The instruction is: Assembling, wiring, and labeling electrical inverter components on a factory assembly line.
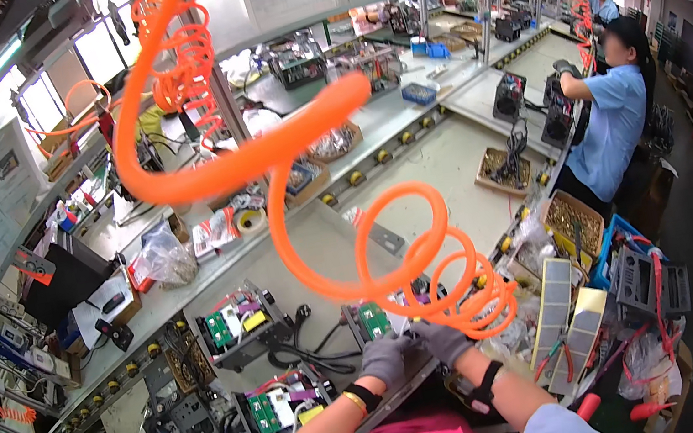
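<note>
My left hand [383,358], in a grey glove, is at the near side of an open electronic unit [372,319] with a green circuit board. Its fingers are bent and pressed together near a small white piece [400,325]. Close by on the right, my right hand [443,340], also gloved in grey, has its fingers curled in toward the same spot. What either hand pinches is too small to make out. An orange coiled air hose [417,274] hangs in front and hides much of the unit.
Two similar open units [241,328] [286,408] stand at left, with black cables [304,344]. At right lie label sheets [558,314], red-handled pliers [567,363] and a box of small parts [575,222]. A person [613,95] in light blue works farther along the line.
</note>
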`<state>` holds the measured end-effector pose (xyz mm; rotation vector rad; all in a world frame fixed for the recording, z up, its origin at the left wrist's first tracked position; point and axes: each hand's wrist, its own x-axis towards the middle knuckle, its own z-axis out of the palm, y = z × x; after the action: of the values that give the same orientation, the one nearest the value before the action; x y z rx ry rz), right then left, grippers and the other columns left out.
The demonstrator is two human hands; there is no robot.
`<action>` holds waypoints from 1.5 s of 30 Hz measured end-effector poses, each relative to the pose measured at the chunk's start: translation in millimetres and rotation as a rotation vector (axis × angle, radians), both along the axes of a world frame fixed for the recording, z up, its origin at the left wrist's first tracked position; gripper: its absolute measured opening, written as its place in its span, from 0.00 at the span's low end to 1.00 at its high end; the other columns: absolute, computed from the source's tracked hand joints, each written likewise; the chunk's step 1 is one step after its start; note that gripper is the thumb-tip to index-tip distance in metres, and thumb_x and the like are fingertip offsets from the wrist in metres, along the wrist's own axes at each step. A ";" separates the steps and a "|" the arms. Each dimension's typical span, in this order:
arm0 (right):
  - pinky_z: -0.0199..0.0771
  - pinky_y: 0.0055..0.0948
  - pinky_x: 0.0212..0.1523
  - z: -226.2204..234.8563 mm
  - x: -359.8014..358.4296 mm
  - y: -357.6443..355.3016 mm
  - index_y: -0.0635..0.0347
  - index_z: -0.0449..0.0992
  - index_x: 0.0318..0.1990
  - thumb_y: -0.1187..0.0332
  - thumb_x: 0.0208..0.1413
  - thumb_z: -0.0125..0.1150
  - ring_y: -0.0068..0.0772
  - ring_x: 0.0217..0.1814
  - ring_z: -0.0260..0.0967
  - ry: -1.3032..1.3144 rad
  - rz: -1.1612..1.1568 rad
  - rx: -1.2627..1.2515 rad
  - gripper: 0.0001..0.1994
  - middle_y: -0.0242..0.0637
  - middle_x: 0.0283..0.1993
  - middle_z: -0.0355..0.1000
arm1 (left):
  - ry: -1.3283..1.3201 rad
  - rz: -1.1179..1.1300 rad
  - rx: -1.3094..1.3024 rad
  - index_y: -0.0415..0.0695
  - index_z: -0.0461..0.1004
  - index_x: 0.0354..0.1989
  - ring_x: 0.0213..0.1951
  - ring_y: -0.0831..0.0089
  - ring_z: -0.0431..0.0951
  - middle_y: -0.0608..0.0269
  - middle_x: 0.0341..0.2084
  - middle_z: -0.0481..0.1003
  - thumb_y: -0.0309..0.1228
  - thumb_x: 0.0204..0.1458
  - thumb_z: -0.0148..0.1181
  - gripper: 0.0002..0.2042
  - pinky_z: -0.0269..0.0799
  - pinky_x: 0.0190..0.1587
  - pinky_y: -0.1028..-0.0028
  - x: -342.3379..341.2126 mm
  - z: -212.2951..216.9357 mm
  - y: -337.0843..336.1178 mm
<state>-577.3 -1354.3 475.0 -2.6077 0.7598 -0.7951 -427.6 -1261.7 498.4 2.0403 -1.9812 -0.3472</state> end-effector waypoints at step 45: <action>0.62 0.40 0.44 22.5 14.0 23.0 0.48 0.73 0.37 0.62 0.33 0.69 0.39 0.42 0.65 0.223 -0.108 -0.186 0.18 0.33 0.35 0.69 | 0.392 0.172 -0.237 0.51 0.69 0.47 0.42 0.55 0.73 0.54 0.41 0.71 0.33 0.38 0.64 0.23 0.69 0.44 0.61 23.6 69.6 46.0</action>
<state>-563.3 -1331.3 497.5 -2.8779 0.9359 -0.6371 -404.0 -1215.7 568.0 1.8132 -1.5266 -0.4160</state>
